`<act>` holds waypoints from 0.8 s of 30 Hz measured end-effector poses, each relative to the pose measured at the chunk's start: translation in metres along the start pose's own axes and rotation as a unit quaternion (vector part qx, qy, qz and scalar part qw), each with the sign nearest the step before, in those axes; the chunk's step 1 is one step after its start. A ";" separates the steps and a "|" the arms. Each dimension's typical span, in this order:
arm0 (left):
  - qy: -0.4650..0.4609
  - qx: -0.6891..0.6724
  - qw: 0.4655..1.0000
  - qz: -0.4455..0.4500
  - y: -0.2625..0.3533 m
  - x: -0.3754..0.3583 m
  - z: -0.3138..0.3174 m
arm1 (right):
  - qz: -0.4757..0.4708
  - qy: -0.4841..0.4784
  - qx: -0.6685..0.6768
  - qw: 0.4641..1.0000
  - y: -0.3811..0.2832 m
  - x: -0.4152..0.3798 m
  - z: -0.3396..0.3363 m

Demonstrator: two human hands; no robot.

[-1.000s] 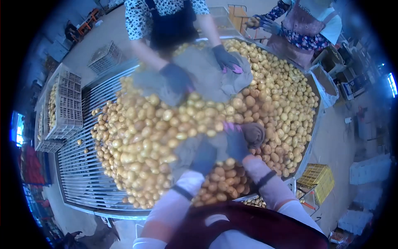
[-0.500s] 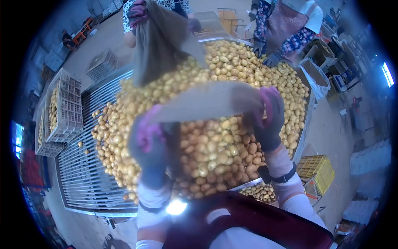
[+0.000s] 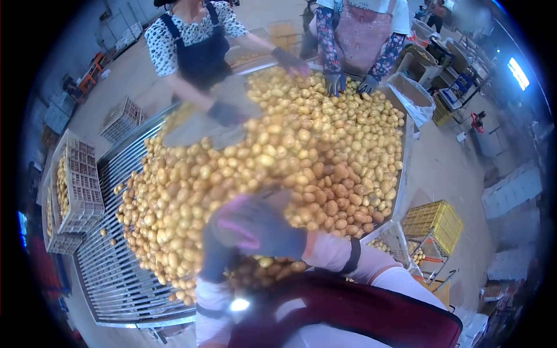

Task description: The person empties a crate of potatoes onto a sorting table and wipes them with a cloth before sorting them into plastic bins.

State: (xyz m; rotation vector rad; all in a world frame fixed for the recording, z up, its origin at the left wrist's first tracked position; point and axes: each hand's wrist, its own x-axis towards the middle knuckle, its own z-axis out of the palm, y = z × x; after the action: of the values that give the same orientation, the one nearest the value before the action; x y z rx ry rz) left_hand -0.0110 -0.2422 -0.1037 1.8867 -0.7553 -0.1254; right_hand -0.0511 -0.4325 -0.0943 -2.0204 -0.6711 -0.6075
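Note:
In grey-and-pink work gloves, my left hand [image 3: 218, 240] and my right hand [image 3: 272, 232] are pressed together over the near side of a heap of potatoes [image 3: 342, 197]. Both are closed and smeared by motion. A small grey piece of cloth [image 3: 279, 199] shows blurred at their upper edge; the rest of it is hidden. The potatoes lie spread over a slatted metal table [image 3: 125, 278]. Across it, a co-worker in dark overalls holds a grey cloth [image 3: 200, 130] low over the heap. Another co-worker's gloved hands [image 3: 351, 86] rest on the potatoes.
Crates of potatoes [image 3: 78, 185] are stacked at the table's left side, with another crate [image 3: 123, 120] behind. At right stand a yellow crate [image 3: 432, 223] and a white-lined bin [image 3: 413, 101]. A pale crate [image 3: 394, 240] sits by the near right corner.
My hands, earlier apart with the cloth stretched between them, have come together low at centre-left. The co-worker's raised cloth has come down onto the potatoes. The view has shifted.

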 end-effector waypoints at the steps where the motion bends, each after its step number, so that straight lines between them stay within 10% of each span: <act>1: 0.084 0.045 0.995 -0.004 -0.006 -0.005 -0.008 | -0.012 -0.012 0.002 1.000 -0.003 0.001 -0.003; 8: 0.437 0.073 0.897 -0.008 0.025 -0.052 -0.170 | 0.210 0.041 -0.125 0.969 0.099 -0.111 -0.040; 12: 0.409 0.137 0.898 -0.090 0.019 -0.088 -0.204 | 0.356 -0.062 -0.340 0.868 0.170 -0.140 -0.092; 16: 0.320 0.176 0.907 -0.210 -0.036 -0.118 -0.201 | 0.218 -0.029 -0.533 0.817 0.219 -0.139 -0.084; 19: 0.221 0.339 0.905 -0.130 -0.159 -0.156 -0.168 | 0.313 -0.113 -0.526 0.783 0.234 -0.123 -0.075; 22: 0.266 0.410 0.865 -0.116 -0.071 -0.047 -0.044 | 0.375 -0.189 -0.520 0.744 0.240 -0.114 -0.074; 24: 0.178 0.318 0.929 -0.060 -0.038 0.005 0.004 | 0.348 -0.225 -0.543 0.731 0.237 -0.111 -0.079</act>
State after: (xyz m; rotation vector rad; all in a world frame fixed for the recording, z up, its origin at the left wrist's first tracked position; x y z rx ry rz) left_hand 0.0080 -0.2386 -0.1375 2.4754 -0.4518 0.4293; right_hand 0.0126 -0.6332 -0.2691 -3.3007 0.3960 0.0430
